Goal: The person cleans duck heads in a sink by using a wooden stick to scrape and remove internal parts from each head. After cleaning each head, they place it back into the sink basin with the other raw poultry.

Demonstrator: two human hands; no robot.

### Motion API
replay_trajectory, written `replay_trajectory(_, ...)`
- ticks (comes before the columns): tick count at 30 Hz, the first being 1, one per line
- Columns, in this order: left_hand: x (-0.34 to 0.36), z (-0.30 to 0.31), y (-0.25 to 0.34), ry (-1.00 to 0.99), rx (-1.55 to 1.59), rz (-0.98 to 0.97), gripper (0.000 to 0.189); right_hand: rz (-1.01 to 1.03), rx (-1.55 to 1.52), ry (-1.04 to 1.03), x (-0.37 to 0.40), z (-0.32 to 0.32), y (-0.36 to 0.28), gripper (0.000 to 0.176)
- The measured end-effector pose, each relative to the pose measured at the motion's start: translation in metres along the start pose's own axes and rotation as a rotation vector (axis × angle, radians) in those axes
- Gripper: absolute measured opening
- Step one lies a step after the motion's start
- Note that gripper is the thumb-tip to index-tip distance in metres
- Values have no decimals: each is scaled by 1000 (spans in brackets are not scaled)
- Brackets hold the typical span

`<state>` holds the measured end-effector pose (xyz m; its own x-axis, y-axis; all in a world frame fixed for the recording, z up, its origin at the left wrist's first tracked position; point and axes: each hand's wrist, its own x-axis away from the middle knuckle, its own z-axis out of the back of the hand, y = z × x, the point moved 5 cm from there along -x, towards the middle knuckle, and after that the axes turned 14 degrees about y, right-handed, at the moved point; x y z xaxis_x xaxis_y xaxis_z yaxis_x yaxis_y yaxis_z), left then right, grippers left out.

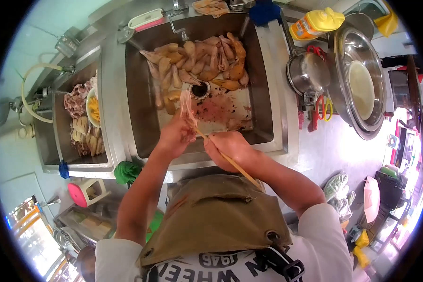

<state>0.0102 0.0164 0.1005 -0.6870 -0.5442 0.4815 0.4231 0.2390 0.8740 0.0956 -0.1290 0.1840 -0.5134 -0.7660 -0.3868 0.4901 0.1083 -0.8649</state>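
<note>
Over the near edge of the large steel sink (132, 108), my left hand (176, 136) is closed around a pale pink, stretched piece of raw poultry (186, 102). Its exact cut is hard to make out. My right hand (230, 146), also closed, grips a thin tan wooden stick (234, 163) that slants back beneath my right wrist. The stick's front end reaches the piece in my left hand. Beyond both hands, raw poultry legs (204, 58) lie heaped along the back and left of the sink. A dark round drain (199, 89) shows among them, beside reddish wet residue.
To the left, a smaller sink (105, 162) holds raw meat (80, 101) and a bowl of yellow pieces (93, 107). A faucet (182, 34) overhangs the large sink. On the right stand a metal pot (309, 73), large steel basins (378, 110), scissors (321, 107) and a yellow jug (317, 23).
</note>
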Motion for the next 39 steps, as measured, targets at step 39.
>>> replay_trajectory(39,3,-17,-3,-24,-188,129,45,-91,414,-214,3,-20,34,13)
